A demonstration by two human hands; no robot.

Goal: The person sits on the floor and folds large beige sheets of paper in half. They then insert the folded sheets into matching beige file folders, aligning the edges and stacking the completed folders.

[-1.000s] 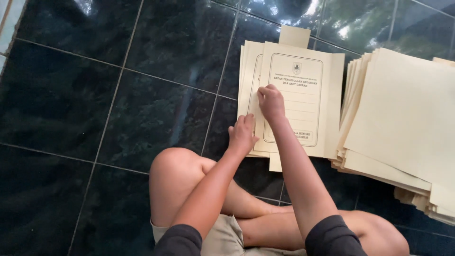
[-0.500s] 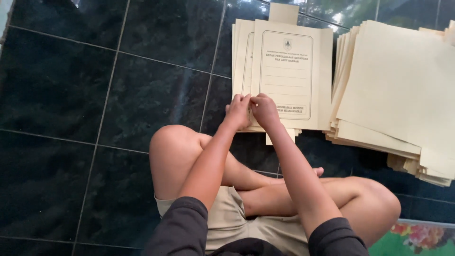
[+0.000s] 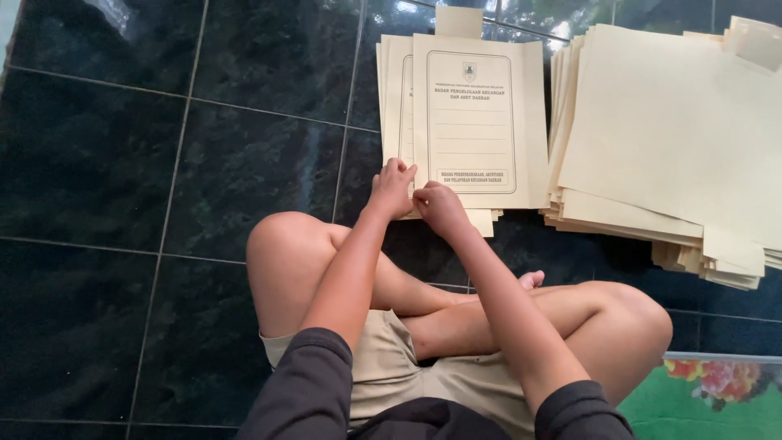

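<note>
1. Position: a person sits cross-legged on the floor (image 3: 98,163), which is laid with dark, glossy tiles and pale grout lines.
2. Left hand (image 3: 393,187): its fingers curl onto the near-left corner of the printed folder (image 3: 476,122); they appear to pinch the lower edge, though the grip itself is hidden.
3. Right hand (image 3: 441,208): its fingers are clenched over the same lower edge, just beside the left hand; whether they grasp one sheet or several, I cannot tell.
4. The folder lies flat on top of a small pile of like folders, toward the far edge of the visible floor. It is cream card, matte, rectangular, with a tab at its far end and a framed panel on its cover.
5. The large stack (image 3: 676,147) of blank cream folders lies just right of it, fanned and uneven.
6. Risks: polished tile gives little friction, so the pile may slide when pulled. Thin card may crease under pinching. The fanned stack could spill if knocked.
</note>
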